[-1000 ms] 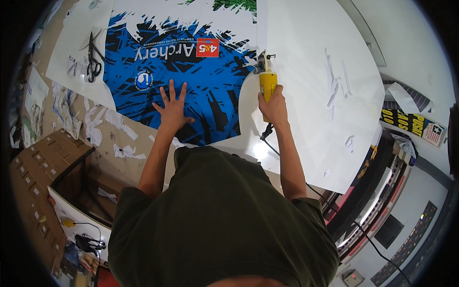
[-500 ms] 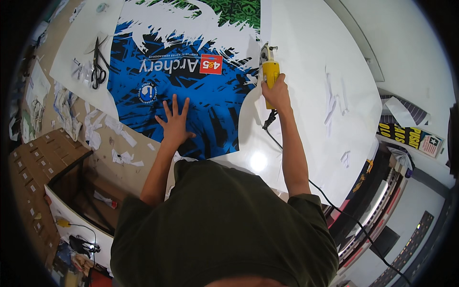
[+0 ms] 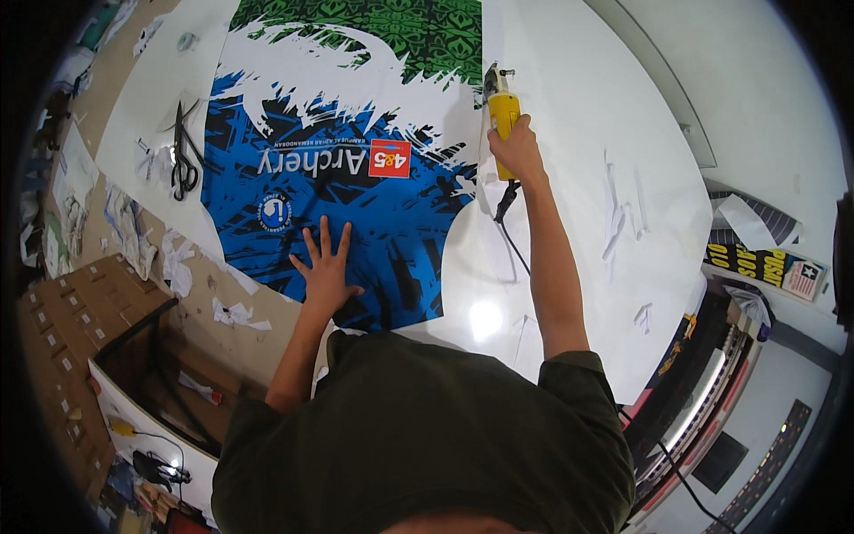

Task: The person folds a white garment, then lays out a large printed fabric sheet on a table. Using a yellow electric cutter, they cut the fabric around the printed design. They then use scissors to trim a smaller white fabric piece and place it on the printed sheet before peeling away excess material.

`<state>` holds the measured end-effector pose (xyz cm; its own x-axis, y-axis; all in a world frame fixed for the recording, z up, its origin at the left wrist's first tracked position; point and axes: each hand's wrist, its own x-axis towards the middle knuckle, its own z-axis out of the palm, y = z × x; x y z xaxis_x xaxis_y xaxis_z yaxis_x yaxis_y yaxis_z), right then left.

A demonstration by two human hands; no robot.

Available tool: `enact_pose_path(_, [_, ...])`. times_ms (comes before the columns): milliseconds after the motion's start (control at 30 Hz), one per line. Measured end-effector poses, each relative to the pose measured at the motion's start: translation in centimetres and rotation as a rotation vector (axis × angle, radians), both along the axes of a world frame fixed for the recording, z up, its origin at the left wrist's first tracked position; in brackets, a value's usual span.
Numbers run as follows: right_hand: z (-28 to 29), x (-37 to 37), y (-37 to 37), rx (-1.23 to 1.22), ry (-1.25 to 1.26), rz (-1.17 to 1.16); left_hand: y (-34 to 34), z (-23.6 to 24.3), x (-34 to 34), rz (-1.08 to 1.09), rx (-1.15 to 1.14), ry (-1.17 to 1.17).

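A printed fabric panel [image 3: 356, 200], blue and black with white and green toward its far end, lies flat on a white table [image 3: 569, 267]. My left hand [image 3: 327, 279] rests on its near part, fingers spread. In my right hand [image 3: 518, 151] is a yellow electric rotary cutter [image 3: 504, 120], its body gripped from above. The cutter's metal head [image 3: 495, 78] is at the panel's right edge, up beside the white and green part. A black cord [image 3: 503, 214] runs from its rear end and passes under my right forearm.
Black scissors [image 3: 182, 160] lie left of the panel. White scraps [image 3: 614, 209] are on the table's right side, others [image 3: 236, 313] on the floor at left. A brown carton stack [image 3: 76, 325] stands at lower left. Rolls [image 3: 703, 400] are at lower right.
The cutter in my right hand has moved farther along the panel's right edge, away from me. My left hand stays spread on the blue part. The whole view has shifted slightly.
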<state>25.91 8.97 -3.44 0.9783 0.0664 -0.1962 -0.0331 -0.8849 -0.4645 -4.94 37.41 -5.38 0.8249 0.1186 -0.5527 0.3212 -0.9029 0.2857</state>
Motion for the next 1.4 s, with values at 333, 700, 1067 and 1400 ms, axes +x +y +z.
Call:
enact_pose_path(333, [0.0, 7.7, 1.4, -0.028, 0.021, 0.013, -0.1, 0.2, 0.3, 0.006, -0.005, 0.012])
enact_pose_path(700, [-1.0, 17.1, 2.9, -0.088, 0.030, 0.017, -0.1, 0.5, 1.0, 0.025, -0.017, 0.041])
enact_pose_path(1067, [-0.8, 24.3, 4.6, -0.102, 0.051, 0.043, 0.0, 0.4, 1.4, 0.035, -0.045, 0.079])
enact_pose_path(1400, [-2.5, 31.1, 5.1, -0.104, -0.034, 0.051, 0.3, -0.1, 0.8, 0.001, -0.008, 0.074])
